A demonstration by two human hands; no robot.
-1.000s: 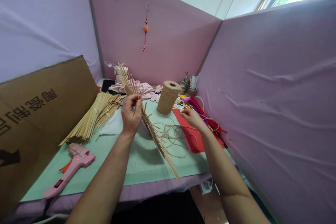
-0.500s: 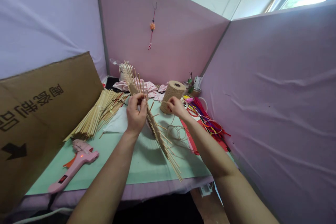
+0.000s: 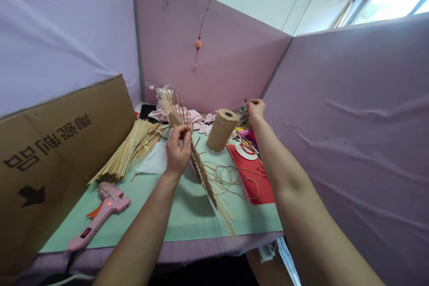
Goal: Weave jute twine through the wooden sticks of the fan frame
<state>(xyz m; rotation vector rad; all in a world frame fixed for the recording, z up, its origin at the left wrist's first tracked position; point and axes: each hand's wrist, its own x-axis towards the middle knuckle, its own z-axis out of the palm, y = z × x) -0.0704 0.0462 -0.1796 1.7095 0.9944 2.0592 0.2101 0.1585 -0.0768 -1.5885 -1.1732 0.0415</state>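
My left hand [image 3: 179, 145] is closed on the upper edge of a woven stick panel [image 3: 204, 174], thin wooden sticks with brown twine woven through the middle. The panel stands tilted, its bare stick ends fanning out at both ends. Out to the right and higher up, my right hand [image 3: 256, 109] is closed in a pinch on a thin strand of twine that runs off leftward. Between the hands a twine spool [image 3: 222, 129] stands upright on the table. Loose loops of twine [image 3: 226, 176] lie right of the panel.
A pink glue gun [image 3: 100, 216] with a lit red light lies at the front left. Behind it are a bundle of sticks [image 3: 125, 152] and a large cardboard sheet [image 3: 63, 152]. Red sheets [image 3: 256, 183] and a white ring [image 3: 246, 151] lie at the right on the green tabletop [image 3: 187, 223].
My right hand has moved up and to the right, away from the spool, drawing the strand out. My left hand keeps its hold on the panel. The camera view has tilted slightly.
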